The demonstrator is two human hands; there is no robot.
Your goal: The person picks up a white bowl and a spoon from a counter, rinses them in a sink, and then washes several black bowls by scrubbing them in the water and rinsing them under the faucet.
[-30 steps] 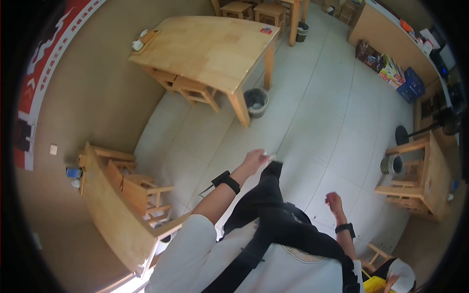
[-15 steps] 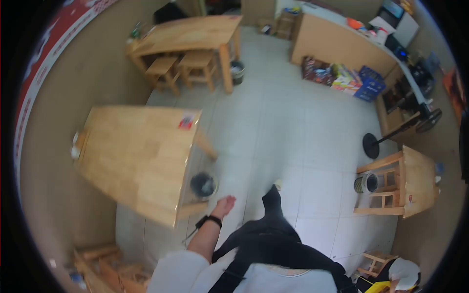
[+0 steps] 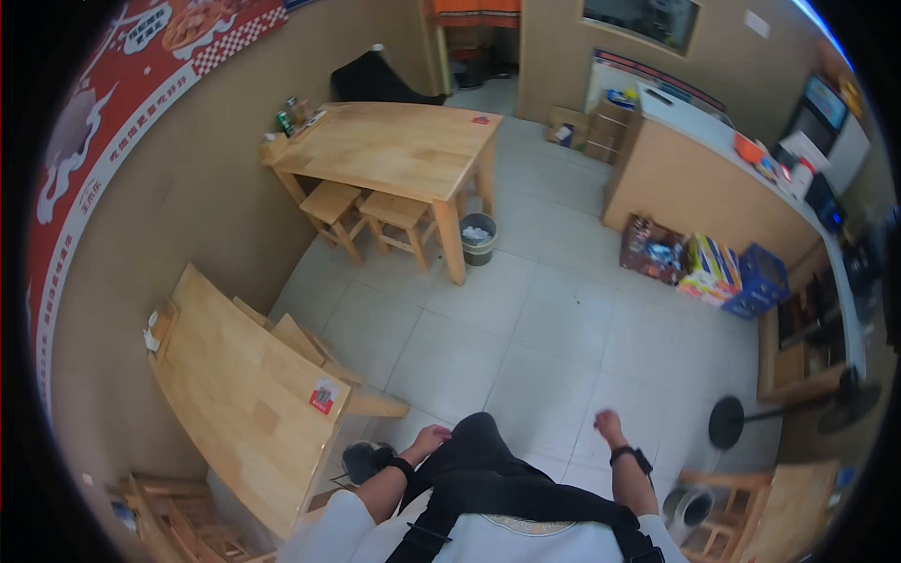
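Note:
My left hand (image 3: 430, 439) hangs beside my thigh, its fingers loosely bent and holding nothing that I can see. A dark band circles that wrist. Out over the floor to the right is my right hand (image 3: 608, 426), small in the view, with its fingers curled in and nothing visible in them. A black device (image 3: 632, 458) is strapped on the right wrist. The left hand is nearest to a wooden table (image 3: 239, 403) with a red-and-white card (image 3: 325, 395) on its corner. Neither hand touches the table.
Ahead on the left stands another wooden table (image 3: 394, 150) with stools (image 3: 399, 212) under it and a bin (image 3: 479, 240) beside it. A counter (image 3: 694, 178) is at the right, with crates (image 3: 758, 281) at its base. A fan (image 3: 727, 422) and a bin (image 3: 688, 507) stand right.
The view has tilted up and moved forward past the near left table. My right hand has come into sight, and my left hand is now beside my thigh. The seated person has left the view.

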